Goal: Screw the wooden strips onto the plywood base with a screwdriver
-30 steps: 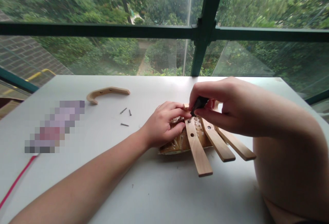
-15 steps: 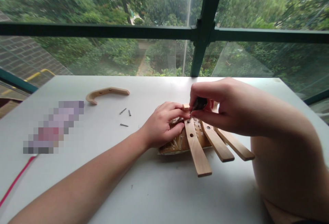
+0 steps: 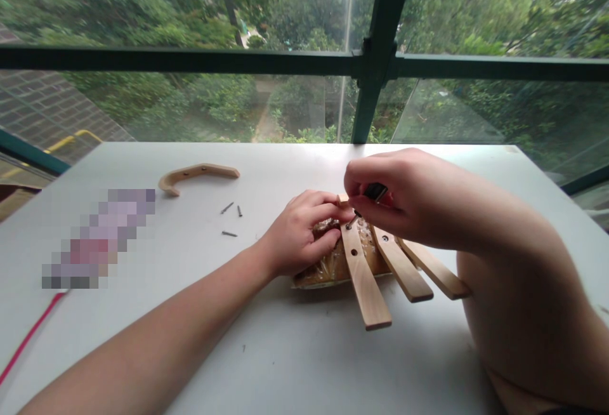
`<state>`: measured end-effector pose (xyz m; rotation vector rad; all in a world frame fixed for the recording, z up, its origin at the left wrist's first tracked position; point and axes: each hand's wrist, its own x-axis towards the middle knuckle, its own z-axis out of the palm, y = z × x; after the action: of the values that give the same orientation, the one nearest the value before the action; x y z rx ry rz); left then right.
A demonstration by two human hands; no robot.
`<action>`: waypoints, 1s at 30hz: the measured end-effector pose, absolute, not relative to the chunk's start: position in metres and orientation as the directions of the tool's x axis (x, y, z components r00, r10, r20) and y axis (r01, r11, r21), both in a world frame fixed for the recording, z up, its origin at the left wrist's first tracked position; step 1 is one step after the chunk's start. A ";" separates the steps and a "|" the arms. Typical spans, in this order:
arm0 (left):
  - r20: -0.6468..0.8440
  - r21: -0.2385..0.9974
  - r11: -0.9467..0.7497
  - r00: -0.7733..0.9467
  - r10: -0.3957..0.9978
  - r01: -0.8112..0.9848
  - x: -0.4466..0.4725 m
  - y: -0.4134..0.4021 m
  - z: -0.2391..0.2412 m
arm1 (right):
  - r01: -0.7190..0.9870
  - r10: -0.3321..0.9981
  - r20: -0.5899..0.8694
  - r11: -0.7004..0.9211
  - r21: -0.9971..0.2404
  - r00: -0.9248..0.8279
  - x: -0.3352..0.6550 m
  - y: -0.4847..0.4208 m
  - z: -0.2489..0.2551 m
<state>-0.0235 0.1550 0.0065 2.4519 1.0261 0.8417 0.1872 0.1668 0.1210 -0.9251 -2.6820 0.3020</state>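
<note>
Pale-wood hook [image 3: 200, 171] and loose screws [image 3: 229, 233] lie at left; the left hand [image 3: 307, 228] clasps a wrapped block [image 3: 323, 270] beneath a wooden slat [image 3: 370, 297]; the screwdriver [image 3: 375, 191], gripped by the right hand [image 3: 399, 196], has just tilted, suggesting a fresh turn.

Right grip [image 3: 402, 190] curled, left grip [image 3: 307, 231] flatter
</note>
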 end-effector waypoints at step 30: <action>0.409 0.519 -0.688 0.559 0.721 0.508 -0.024 0.156 0.006 | 0.628 0.661 0.140 0.747 -0.218 -0.737 0.199 0.157 0.130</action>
<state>-0.0236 0.1556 0.0062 2.4543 1.0063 0.8719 0.1988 0.1569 0.1299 -1.0227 -2.7374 0.2311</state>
